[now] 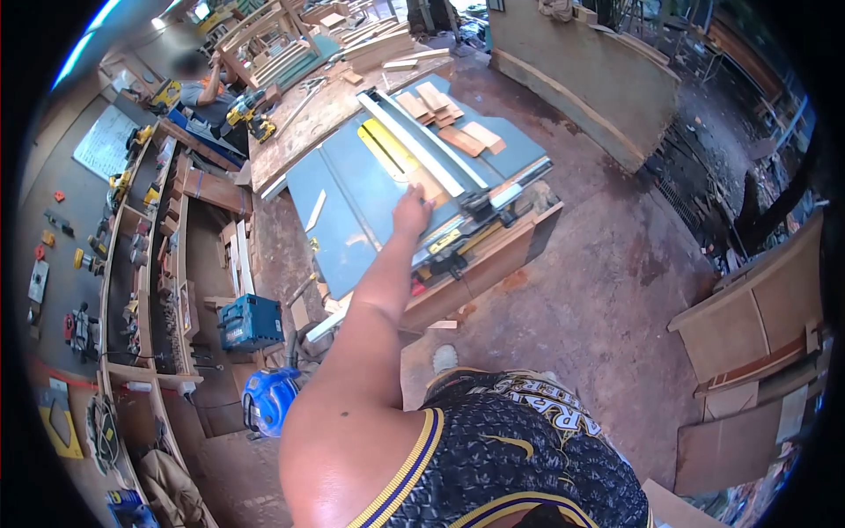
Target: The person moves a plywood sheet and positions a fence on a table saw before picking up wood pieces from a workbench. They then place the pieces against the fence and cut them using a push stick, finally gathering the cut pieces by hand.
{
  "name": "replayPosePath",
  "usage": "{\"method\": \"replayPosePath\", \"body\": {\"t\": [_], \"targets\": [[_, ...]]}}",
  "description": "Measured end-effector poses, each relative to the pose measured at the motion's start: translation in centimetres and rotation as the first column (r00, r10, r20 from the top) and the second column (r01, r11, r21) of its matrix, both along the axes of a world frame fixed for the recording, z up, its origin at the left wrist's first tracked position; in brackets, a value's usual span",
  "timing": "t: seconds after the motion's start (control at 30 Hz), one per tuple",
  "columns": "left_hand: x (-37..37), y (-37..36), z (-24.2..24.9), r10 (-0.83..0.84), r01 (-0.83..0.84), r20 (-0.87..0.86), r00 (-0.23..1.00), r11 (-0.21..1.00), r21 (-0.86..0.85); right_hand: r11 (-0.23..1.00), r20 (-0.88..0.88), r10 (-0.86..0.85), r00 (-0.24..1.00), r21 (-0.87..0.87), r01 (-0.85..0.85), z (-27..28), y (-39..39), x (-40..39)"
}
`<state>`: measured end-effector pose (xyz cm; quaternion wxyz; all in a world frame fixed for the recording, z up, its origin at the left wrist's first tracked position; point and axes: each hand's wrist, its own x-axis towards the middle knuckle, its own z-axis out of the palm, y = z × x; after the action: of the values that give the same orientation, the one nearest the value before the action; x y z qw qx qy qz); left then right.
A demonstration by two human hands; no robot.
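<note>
My left hand (411,214) reaches forward over the grey table saw (348,189). Its fingers are closed at the near end of a small wooden board (431,183), which lies flat beside the long metal rip fence (418,145). Just past my fingertips is the yellow throat plate (382,150) with its dark slot. Several short wood pieces (440,113) lie on the saw top beyond the fence. A thin offcut (316,210) rests on the left part of the top. My right hand is out of view.
Behind the saw, a workbench (304,132) carries a yellow cordless drill (251,117) and stacked lumber. Another person (207,97) stands back left. Shelves with tools line the left side. A teal tool case (251,322) and blue vacuum (270,401) stand on the floor.
</note>
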<state>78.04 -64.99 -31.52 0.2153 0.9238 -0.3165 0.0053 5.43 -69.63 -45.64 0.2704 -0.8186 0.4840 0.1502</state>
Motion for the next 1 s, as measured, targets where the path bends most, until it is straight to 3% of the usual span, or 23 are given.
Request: {"method": "replayPosePath", "body": {"t": [0.17, 0.2, 0.23, 0.27, 0.3, 0.33, 0.37, 0.43, 0.5, 0.57, 0.73, 0.83, 0.93, 1.0], "targets": [[-0.5, -2.1, 0.5, 0.103, -0.084, -0.093, 0.990, 0.979, 0.184, 0.950, -0.023, -0.180, 0.983, 0.255, 0.180, -1.1, -2.1, -5.9], [-0.5, -2.2, 0.9, 0.100, -0.077, -0.136, 0.986, 0.984, 0.164, 0.929, -0.041, -0.202, 0.978, 0.308, 0.205, 1.4, -1.8, -4.9], [-0.6, -2.1, 0.9, 0.100, -0.075, -0.177, 0.979, 0.987, 0.139, 0.973, 0.069, -0.170, 0.983, 0.169, 0.157, 2.9, -4.1, -2.0], [-0.5, -1.9, 0.3, 0.120, -0.093, -0.186, 0.975, 0.985, 0.148, 0.974, 0.214, -0.007, 0.977, 0.222, -0.041, 3.7, -7.4, 1.4], [-0.5, -1.7, -0.6, 0.088, -0.091, -0.248, 0.965, 0.996, -0.001, 0.962, 0.239, -0.065, 0.969, 0.274, -0.003, 4.7, -9.2, 5.2], [-0.5, -1.5, -1.3, 0.049, -0.099, -0.298, 0.953, 0.983, -0.154, 0.958, 0.320, 0.066, 0.945, 0.245, -0.149, 4.4, -11.4, 8.6], [-1.6, -1.3, -0.5, 0.057, -0.121, -0.364, 0.930, 0.980, -0.156, 0.951, 0.397, 0.090, 0.914, 0.237, -0.197, 6.1, -12.5, 12.6], [-2.3, -1.3, -1.2, 0.054, -0.116, -0.287, 0.956, 0.973, -0.201, 0.939, 0.472, 0.130, 0.872, 0.224, -0.261, 9.9, -13.1, 19.7], [-2.3, -0.8, -1.4, 0.079, -0.155, -0.293, 0.953, 0.957, -0.245, 0.883, 0.637, 0.213, 0.741, 0.199, -0.425, 12.2, -12.9, 24.9], [-1.9, 0.1, -2.1, -0.035, -0.158, -0.367, 0.930, 0.862, -0.482, 0.865, 0.645, 0.260, 0.719, 0.176, -0.471, 13.5, -12.5, 28.8], [-2.6, 1.3, -0.6, -0.132, -0.146, -0.395, 0.909, 0.786, -0.600, 0.813, 0.620, 0.291, 0.728, 0.240, -0.530, 16.9, -11.7, 37.3], [-2.2, 1.6, -1.8, -0.140, -0.120, -0.347, 0.927, 0.768, -0.630, 0.819, 0.605, 0.292, 0.741, 0.242, -0.521, 18.3, -11.4, 40.8], [-2.1, 1.5, -1.7, -0.150, -0.148, -0.384, 0.911, 0.750, -0.645, 0.800, 0.674, 0.347, 0.652, 0.150, -0.580, 17.9, -11.8, 42.8], [-2.5, 1.4, -1.4, -0.123, -0.098, -0.366, 0.922, 0.842, -0.530, 0.780, 0.722, 0.421, 0.549, 0.021, -0.626, 18.4, -11.5, 44.0]]}}
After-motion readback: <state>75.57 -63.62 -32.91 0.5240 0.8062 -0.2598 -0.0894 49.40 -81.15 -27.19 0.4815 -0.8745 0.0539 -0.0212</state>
